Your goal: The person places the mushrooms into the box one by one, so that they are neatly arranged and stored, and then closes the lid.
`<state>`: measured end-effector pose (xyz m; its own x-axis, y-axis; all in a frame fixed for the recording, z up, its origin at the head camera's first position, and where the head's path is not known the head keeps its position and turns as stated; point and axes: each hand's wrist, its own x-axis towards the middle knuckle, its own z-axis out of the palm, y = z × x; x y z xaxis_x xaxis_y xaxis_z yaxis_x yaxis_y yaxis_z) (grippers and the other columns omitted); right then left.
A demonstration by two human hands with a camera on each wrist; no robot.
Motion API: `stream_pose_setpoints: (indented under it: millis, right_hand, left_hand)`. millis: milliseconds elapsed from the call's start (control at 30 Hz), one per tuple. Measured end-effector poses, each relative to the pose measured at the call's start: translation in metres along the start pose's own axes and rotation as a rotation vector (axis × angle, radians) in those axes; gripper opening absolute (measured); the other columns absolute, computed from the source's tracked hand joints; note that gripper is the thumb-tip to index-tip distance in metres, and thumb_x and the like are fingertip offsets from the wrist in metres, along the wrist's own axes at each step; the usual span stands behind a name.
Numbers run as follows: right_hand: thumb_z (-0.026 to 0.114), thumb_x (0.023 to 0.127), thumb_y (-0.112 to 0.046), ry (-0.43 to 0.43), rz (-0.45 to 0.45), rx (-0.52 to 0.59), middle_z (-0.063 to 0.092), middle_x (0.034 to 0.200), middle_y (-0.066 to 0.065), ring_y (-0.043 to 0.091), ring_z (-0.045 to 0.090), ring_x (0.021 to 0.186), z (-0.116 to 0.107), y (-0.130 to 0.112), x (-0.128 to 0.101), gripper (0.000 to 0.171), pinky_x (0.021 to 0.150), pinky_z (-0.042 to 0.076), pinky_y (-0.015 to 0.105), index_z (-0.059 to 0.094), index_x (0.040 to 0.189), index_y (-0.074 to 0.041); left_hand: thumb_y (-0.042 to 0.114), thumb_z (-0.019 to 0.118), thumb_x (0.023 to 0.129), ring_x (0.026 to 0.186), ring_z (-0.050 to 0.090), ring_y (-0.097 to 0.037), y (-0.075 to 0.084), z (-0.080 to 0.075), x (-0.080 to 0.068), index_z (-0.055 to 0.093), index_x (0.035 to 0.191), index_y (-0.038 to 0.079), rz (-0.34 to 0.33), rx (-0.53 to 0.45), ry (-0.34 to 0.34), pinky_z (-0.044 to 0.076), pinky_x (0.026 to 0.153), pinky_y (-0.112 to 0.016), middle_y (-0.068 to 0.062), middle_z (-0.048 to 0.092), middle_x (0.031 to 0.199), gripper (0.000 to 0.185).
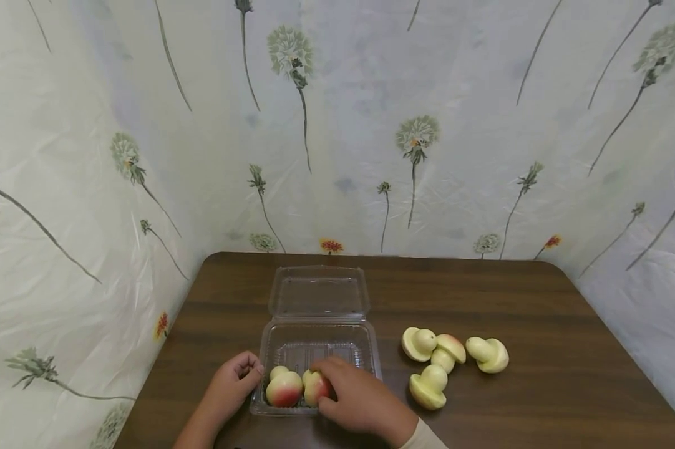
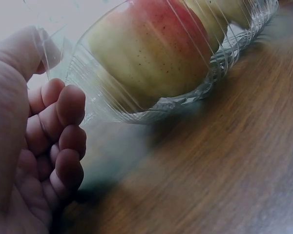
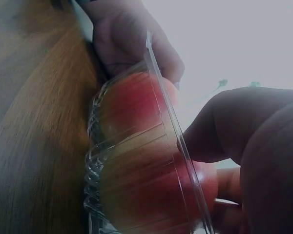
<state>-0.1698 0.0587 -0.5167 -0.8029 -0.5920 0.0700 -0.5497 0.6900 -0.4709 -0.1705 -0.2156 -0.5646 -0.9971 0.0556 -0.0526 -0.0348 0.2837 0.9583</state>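
A clear plastic clamshell container (image 1: 374, 352) lies with its lid (image 1: 319, 293) folded back. Thumb and forefinger of my left hand (image 1: 229, 385) pinch its left rim; the other fingers are curled in the left wrist view. Inside, at the near side, sit two mushroom-shaped pieces, pale yellow with a red blush. The left piece (image 1: 284, 390) is untouched near the left wall. My right hand (image 1: 362, 394) grips the right piece (image 3: 141, 190), thumb on the near side and fingers over the top. Part of that piece is hidden under the fingers.
Several more mushroom-shaped pieces (image 1: 428, 396) lie in a loose group on the brown wooden table (image 1: 539, 411), right of the container. Behind and beside the table hangs a pale curtain (image 1: 349, 137) printed with dandelions.
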Motion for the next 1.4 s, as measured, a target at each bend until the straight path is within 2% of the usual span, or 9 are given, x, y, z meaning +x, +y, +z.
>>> stream_pose_setpoints:
  millis: [300, 600, 900, 1000, 1233, 1400]
  right_hand:
    - [0.059, 0.087, -0.039, 0.009, -0.008, 0.003, 0.057, 0.122, -0.011, 0.006, 0.056, 0.107, 0.001, 0.0, -0.001, 0.042, 0.088, 0.049, 0.032, 0.057, 0.125, -0.023]
    - [0.061, 0.086, -0.038, 0.025, -0.007, 0.029, 0.056, 0.122, -0.011, 0.006, 0.055, 0.106, 0.002, 0.001, -0.002, 0.044, 0.087, 0.049, 0.032, 0.056, 0.127, -0.022]
    - [0.059, 0.091, -0.04, 0.099, -0.045, 0.09, 0.051, 0.129, -0.008, 0.006, 0.051, 0.108, 0.0, 0.002, -0.003, 0.05, 0.091, 0.048, 0.034, 0.046, 0.136, -0.026]
    - [0.058, 0.092, -0.037, 0.126, -0.051, 0.129, 0.05, 0.13, -0.008, 0.006, 0.051, 0.104, 0.0, 0.003, -0.004, 0.049, 0.091, 0.048, 0.034, 0.043, 0.138, -0.028]
    - [0.058, 0.093, -0.032, 0.214, -0.066, 0.199, 0.051, 0.131, -0.011, 0.01, 0.05, 0.122, -0.006, 0.004, -0.008, 0.043, 0.097, 0.046, 0.04, 0.048, 0.134, -0.026]
    - [0.06, 0.093, -0.026, 0.308, -0.102, 0.219, 0.053, 0.128, -0.012, 0.009, 0.051, 0.12, -0.012, 0.006, -0.016, 0.039, 0.095, 0.046, 0.038, 0.051, 0.13, -0.03]
  left_hand:
    - [0.011, 0.063, 0.089, 0.056, 0.049, -0.01, -0.001, 0.0, 0.001, 0.057, 0.081, 0.008, -0.022, 0.004, -0.001, 0.043, 0.055, -0.025, -0.002, 0.054, 0.064, 0.011]
    - [0.014, 0.063, 0.09, 0.057, 0.049, -0.01, 0.001, 0.0, -0.001, 0.057, 0.082, 0.008, -0.024, 0.014, -0.01, 0.043, 0.056, -0.025, -0.002, 0.054, 0.065, 0.011]
    - [0.012, 0.063, 0.09, 0.057, 0.048, -0.01, 0.001, -0.001, -0.001, 0.057, 0.082, 0.008, -0.03, 0.02, -0.002, 0.043, 0.057, -0.025, -0.001, 0.052, 0.065, 0.01]
    - [0.01, 0.061, 0.09, 0.057, 0.048, -0.009, 0.005, -0.001, -0.003, 0.057, 0.083, 0.008, -0.041, 0.03, -0.002, 0.043, 0.057, -0.025, 0.0, 0.052, 0.065, 0.009]
    - [0.008, 0.06, 0.091, 0.056, 0.047, -0.008, 0.033, -0.002, -0.013, 0.057, 0.082, 0.006, -0.03, 0.023, -0.023, 0.042, 0.057, -0.025, 0.0, 0.051, 0.064, 0.009]
    - [0.008, 0.06, 0.09, 0.056, 0.047, -0.008, 0.037, -0.001, -0.014, 0.056, 0.082, 0.006, -0.024, 0.013, -0.024, 0.043, 0.057, -0.025, 0.0, 0.051, 0.064, 0.01]
